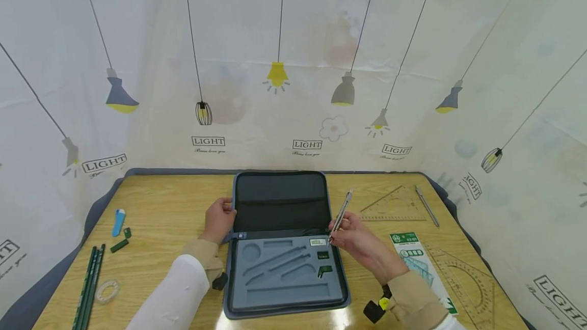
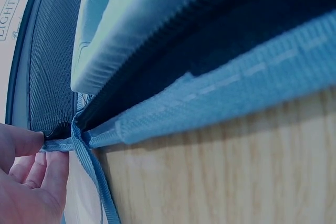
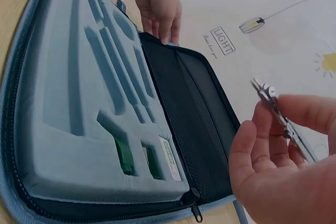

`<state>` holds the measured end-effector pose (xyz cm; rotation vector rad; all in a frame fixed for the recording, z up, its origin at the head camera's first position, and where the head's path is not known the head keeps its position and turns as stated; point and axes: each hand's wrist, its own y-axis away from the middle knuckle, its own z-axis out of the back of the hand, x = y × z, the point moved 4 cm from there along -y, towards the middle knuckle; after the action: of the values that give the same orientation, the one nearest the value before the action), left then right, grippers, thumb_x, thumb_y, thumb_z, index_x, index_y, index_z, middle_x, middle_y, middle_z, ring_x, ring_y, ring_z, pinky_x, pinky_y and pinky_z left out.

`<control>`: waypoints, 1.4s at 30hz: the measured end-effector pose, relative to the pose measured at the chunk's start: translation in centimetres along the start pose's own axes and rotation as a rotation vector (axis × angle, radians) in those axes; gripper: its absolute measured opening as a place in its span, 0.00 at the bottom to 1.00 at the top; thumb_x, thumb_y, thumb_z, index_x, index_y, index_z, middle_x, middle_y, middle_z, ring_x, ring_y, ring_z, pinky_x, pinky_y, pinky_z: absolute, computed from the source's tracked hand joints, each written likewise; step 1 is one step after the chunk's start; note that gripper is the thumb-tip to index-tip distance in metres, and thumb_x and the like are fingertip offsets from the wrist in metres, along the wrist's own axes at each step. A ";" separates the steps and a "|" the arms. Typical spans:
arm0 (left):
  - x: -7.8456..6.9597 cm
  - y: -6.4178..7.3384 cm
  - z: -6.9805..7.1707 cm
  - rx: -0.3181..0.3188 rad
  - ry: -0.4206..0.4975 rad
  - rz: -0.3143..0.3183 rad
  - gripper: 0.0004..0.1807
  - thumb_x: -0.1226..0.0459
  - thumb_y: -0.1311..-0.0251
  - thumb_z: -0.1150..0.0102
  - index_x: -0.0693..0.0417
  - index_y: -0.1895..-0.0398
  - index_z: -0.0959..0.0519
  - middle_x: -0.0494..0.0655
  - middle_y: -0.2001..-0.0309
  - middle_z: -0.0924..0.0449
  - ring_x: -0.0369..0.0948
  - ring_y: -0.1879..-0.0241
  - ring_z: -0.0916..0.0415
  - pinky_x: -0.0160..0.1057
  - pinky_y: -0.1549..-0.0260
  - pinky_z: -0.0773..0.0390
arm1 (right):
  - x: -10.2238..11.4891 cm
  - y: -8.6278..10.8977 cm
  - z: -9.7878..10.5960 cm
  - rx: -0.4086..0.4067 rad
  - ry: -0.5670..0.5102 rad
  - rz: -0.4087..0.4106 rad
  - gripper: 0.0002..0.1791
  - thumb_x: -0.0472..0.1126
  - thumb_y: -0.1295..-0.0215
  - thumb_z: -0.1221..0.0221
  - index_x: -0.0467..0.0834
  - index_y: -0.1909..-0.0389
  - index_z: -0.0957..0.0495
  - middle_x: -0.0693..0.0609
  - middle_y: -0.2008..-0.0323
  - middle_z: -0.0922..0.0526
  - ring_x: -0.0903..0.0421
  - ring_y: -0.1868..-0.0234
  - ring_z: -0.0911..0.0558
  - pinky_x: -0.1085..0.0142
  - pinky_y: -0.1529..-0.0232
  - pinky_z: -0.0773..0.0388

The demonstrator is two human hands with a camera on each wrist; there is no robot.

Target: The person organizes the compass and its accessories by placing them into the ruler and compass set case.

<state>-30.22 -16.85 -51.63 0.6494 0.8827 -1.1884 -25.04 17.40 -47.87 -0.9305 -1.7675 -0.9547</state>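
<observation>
A blue zippered case (image 1: 228, 289) lies open on the wooden table, its dark mesh-lined lid (image 1: 281, 187) folded back. My left hand (image 1: 219, 221) pinches the lid's left edge between thumb and fingers, close to a fabric strap (image 2: 94, 177). In the moulded tray (image 1: 261, 297) most shaped hollows hold nothing. A small white labelled box (image 1: 318, 242) and two dark green pieces, an upper one (image 1: 323, 255) and a lower one (image 1: 324, 271), sit along its right side. Above the case's right edge, my right hand (image 1: 359, 243) holds a metal drawing compass (image 3: 287, 124), tilted.
On the right lie a clear set square (image 1: 396, 217), a silver pen-like tool (image 1: 427, 207), a green-and-white card (image 1: 422, 264) and another clear triangle with a protractor (image 1: 486, 299). Dark green pencils (image 1: 89, 286), a tape roll (image 1: 107, 292), a blue cutter (image 1: 118, 222) and small green pieces (image 1: 119, 246) lie left.
</observation>
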 end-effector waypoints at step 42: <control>0.2 -0.1 0.0 -0.017 0.017 -0.026 0.17 0.73 0.44 0.43 0.68 0.49 0.26 0.61 0.64 0.23 0.50 0.63 0.23 0.42 0.65 0.23 | -3.1 -1.1 -3.2 -0.325 -0.065 -0.042 0.13 0.45 0.26 0.57 0.39 0.57 0.31 0.51 0.66 0.21 0.58 0.68 0.18 0.63 0.62 0.19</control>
<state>-30.31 -16.97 -51.80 0.6367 0.9171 -1.1987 -23.88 13.49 -50.03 -1.1417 -1.7200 -1.2778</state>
